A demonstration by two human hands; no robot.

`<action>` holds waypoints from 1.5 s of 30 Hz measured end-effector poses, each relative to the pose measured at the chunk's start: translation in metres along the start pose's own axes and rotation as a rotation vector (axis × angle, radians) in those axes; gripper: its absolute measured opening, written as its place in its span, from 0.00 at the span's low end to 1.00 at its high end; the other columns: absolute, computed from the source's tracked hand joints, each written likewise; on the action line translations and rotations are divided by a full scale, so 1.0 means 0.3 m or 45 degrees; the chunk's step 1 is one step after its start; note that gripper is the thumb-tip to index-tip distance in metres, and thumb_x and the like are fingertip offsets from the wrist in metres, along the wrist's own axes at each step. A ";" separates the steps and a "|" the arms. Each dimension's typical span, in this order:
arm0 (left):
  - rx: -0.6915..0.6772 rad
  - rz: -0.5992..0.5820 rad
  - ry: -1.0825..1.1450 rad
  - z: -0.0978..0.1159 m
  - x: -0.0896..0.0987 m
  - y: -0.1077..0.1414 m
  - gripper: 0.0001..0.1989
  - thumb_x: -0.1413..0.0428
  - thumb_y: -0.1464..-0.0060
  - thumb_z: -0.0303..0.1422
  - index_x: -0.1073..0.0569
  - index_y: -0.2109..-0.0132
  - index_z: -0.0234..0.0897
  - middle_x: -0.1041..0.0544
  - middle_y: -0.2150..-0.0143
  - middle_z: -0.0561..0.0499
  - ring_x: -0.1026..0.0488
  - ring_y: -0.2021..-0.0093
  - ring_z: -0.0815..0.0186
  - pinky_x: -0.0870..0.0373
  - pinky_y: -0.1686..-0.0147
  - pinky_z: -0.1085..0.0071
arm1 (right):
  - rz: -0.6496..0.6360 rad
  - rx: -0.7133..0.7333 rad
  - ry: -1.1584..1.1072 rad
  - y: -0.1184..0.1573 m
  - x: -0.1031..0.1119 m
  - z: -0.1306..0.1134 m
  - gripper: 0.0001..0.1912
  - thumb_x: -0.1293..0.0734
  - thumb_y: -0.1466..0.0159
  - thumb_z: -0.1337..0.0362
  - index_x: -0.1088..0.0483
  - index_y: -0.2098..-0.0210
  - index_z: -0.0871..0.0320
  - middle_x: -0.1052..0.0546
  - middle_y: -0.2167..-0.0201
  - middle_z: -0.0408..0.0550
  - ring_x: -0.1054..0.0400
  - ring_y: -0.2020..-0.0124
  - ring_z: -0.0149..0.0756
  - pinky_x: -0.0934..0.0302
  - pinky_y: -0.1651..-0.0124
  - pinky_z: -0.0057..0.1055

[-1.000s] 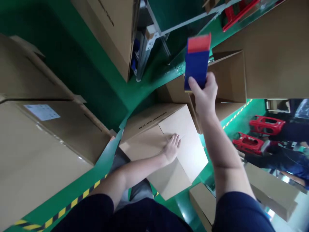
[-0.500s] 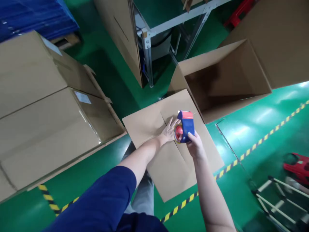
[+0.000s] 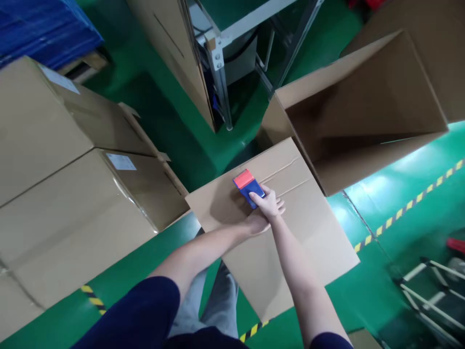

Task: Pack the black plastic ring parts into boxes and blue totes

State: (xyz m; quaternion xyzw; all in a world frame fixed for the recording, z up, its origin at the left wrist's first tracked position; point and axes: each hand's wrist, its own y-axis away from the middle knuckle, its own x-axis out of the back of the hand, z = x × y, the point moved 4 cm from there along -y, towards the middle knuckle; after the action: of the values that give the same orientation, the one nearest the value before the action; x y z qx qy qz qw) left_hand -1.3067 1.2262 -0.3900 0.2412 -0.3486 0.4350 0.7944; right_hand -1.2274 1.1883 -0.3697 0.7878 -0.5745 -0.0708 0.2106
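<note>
A flat-topped cardboard box (image 3: 308, 228) lies in front of me, with a strip of tape across its upper part. My right hand (image 3: 268, 202) grips a blue tape dispenser (image 3: 250, 188) with a red end, held over the upper left part of the cardboard. Partly beneath the right wrist, my left hand (image 3: 258, 223) rests on the cardboard with its fingers spread, their tips showing to the right. The dispenser hides its tape roll from view.
An open, hollow carton (image 3: 327, 121) stands at the upper right. Large closed boxes (image 3: 65, 208) fill the left side on a pallet. A metal-legged table (image 3: 221, 72) and upright cardboard sheets (image 3: 174, 48) are beyond. A metal frame (image 3: 428, 295) stands at the lower right.
My right hand has moved left with the dispenser, crossing over my left hand. The dispenser has turned, and its roll no longer shows. The cardboard's centre slits are no longer visible; a tape strip shows.
</note>
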 end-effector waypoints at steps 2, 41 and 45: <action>-0.029 0.034 0.133 -0.018 0.086 0.143 0.18 0.55 0.31 0.29 0.21 0.47 0.41 0.18 0.46 0.47 0.23 0.43 0.62 0.25 0.40 0.60 | -0.007 -0.035 -0.067 0.009 0.012 0.005 0.26 0.25 0.49 0.42 0.28 0.73 0.59 0.34 0.79 0.40 0.43 0.76 0.29 0.44 0.74 0.25; 1.307 -0.169 0.283 -0.745 0.387 -0.153 0.26 0.41 0.39 0.44 0.25 0.39 0.37 0.31 0.32 0.35 0.40 0.29 0.45 0.37 0.36 0.54 | 0.130 -0.441 0.448 0.194 0.051 -0.050 0.31 0.34 0.44 0.32 0.27 0.72 0.56 0.28 0.80 0.43 0.35 0.77 0.36 0.44 0.73 0.30; 1.081 -0.309 0.331 -0.655 0.437 -0.157 0.38 0.64 0.32 0.57 0.18 0.56 0.35 0.17 0.53 0.40 0.23 0.45 0.52 0.30 0.45 0.64 | 0.127 -0.388 0.479 0.181 0.048 -0.057 0.30 0.35 0.43 0.33 0.29 0.74 0.55 0.29 0.81 0.43 0.32 0.76 0.37 0.45 0.72 0.30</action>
State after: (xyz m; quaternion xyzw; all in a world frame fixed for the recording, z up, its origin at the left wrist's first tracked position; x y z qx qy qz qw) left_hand -1.1489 1.4058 -0.4194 0.5277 -0.0062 0.4699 0.7076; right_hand -1.2641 1.1654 -0.3298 0.7170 -0.5461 0.0017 0.4333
